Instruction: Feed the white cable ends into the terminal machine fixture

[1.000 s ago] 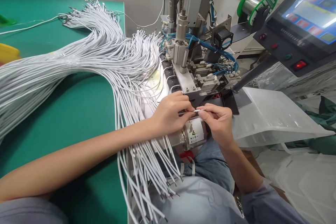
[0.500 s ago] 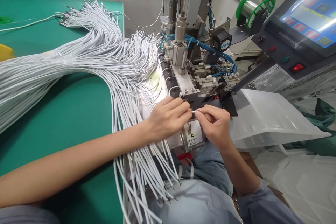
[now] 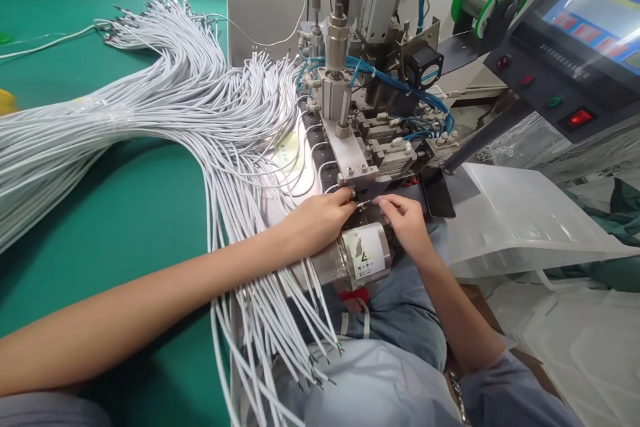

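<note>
Left hand (image 3: pixel 323 219) is basically pinched on the white cable end (image 3: pixel 363 204) by the wire-processing machine (image 3: pixel 353 160), tip aimed sideways at the right hand (image 3: pixel 407 221), curled just beside it, grip honestly can't be told.

The head camera looks forward and down over both hands (image 3: pixel 321 221) (image 3: pixel 407 223).

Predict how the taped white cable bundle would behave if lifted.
The white cable bundle should flop: its strands curve and hang past the table. It may feel heavy, with so many strands. Clear tape might bind one section, but fanned ends could splay.
</note>
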Available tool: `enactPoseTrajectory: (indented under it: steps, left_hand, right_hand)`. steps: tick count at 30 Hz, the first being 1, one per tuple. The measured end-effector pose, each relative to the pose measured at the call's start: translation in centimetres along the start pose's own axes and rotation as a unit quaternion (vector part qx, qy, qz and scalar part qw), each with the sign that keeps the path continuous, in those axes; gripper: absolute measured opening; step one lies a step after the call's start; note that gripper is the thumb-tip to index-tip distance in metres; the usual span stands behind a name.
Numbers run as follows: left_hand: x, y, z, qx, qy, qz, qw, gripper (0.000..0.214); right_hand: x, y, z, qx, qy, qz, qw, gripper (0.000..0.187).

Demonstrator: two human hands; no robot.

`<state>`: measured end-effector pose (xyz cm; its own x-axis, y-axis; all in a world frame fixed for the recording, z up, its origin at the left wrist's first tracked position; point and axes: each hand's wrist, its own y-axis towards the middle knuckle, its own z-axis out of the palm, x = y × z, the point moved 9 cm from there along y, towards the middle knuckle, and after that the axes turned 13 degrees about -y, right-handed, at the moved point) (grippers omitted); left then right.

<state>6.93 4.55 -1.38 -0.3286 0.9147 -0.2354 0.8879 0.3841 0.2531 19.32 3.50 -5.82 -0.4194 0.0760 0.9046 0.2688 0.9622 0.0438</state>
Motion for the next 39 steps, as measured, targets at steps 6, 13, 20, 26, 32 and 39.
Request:
enactPoseTrajectory:
  steps: [6, 13, 20, 26, 32, 39]
  left_hand:
    - [0.4, 0.0, 0.7, 0.024, -0.005, -0.004, 1.0, 0.024]
    - [0.3, 0.2, 1.1, 0.064, -0.009, -0.004, 0.998, 0.031]
    - [0.2, 0.3, 1.0, 0.094, 0.003, -0.014, 0.995, 0.028]
    - [-0.2, 0.2, 1.1, 0.104, 0.027, 0.009, 0.994, 0.027]
    - [-1.4, 0.2, 0.3, 0.107, 0.09, 0.032, 0.99, 0.018]
    - [-1.2, -0.4, -0.8, 0.162, 0.098, -0.066, 0.98, 0.012]
  right_hand:
    - [-1.1, 0.8, 1.8, 0.051, 0.056, 0.045, 0.996, 0.02]
    - [-1.4, 0.8, 2.4, 0.063, 0.073, 0.066, 0.993, 0.02]
    - [-1.5, 0.9, 2.1, 0.06, 0.038, 0.061, 0.996, 0.024]
    - [-1.0, 0.9, 3.1, 0.107, 0.02, 0.004, 0.994, 0.029]
    - [-1.3, 1.1, 3.8, 0.107, 0.038, 0.001, 0.993, 0.029]
    - [-1.4, 0.9, 3.0, 0.082, 0.018, 0.006, 0.996, 0.028]
